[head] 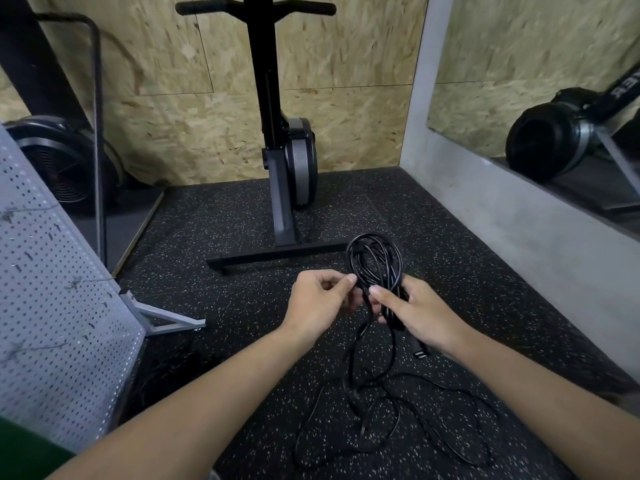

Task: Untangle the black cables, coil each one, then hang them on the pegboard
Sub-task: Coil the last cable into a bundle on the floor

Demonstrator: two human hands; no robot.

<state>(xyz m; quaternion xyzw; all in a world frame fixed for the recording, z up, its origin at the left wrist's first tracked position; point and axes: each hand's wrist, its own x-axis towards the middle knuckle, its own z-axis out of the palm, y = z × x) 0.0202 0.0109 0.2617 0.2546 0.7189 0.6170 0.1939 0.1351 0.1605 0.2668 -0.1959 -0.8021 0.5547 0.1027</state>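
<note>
Loosely looped, glossy black cable (362, 268).

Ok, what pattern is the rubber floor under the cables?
The rubber floor is black with fine white speckles, clearest in the head view.

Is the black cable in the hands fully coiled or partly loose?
Partly coiled: the right hand holds several loops of the cable, the left hand pinches one strand, the rest lies loose on the floor.

A gym: speckled rubber floor (221, 216), a flywheel exercise machine (300, 161), and a wall mirror (519, 64).
</note>
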